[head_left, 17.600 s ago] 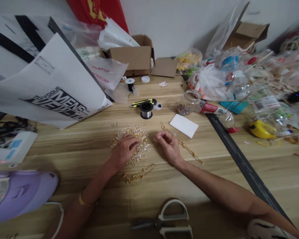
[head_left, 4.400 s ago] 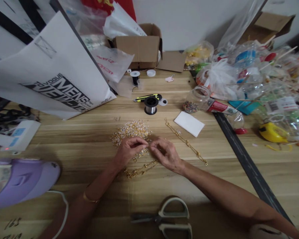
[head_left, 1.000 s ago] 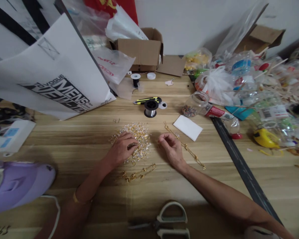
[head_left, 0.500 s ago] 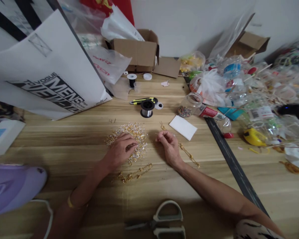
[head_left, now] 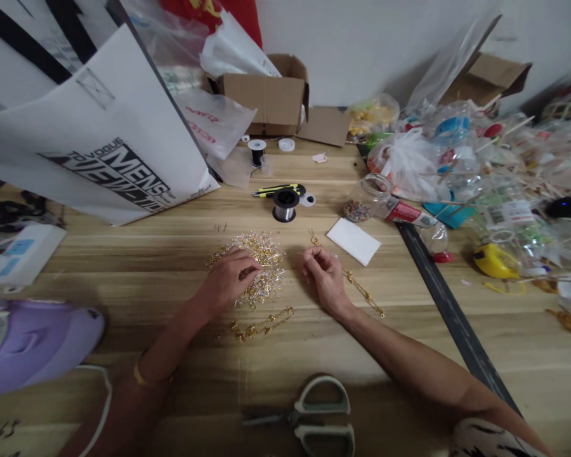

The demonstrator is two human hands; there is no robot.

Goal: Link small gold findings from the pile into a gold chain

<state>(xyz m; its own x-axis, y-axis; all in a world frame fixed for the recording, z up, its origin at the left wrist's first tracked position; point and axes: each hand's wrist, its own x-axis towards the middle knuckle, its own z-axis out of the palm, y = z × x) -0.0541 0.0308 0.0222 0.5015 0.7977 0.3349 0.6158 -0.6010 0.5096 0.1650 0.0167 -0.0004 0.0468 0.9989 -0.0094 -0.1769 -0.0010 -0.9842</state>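
My left hand [head_left: 231,279] rests with curled fingers on the left side of a pile of small gold and silver jewellery findings [head_left: 266,270]. Whatever its fingertips may be pinching is hidden. To the right of the pile, my right hand [head_left: 324,279] is closed in a pinch, and a thin wire-like piece sticks out from its fingertips. One gold chain [head_left: 361,291] lies beside the right hand, partly covered by it. A small gold ring piece [head_left: 315,241] sits just beyond the fingers. Below the pile lies another gold chain [head_left: 261,327].
White-handled scissors [head_left: 321,406] lie at the near edge. Beyond the pile are a wire spool [head_left: 285,204], a yellow-black cutter knife [head_left: 278,189] and a white card [head_left: 353,241]. A bead jar [head_left: 368,197] and plastic clutter stand right; a large paper bag [head_left: 137,139] stands left.
The whole view has shifted slightly to the left, so things appear a little further right. Both hands keep nearly the same pose and place over the table.
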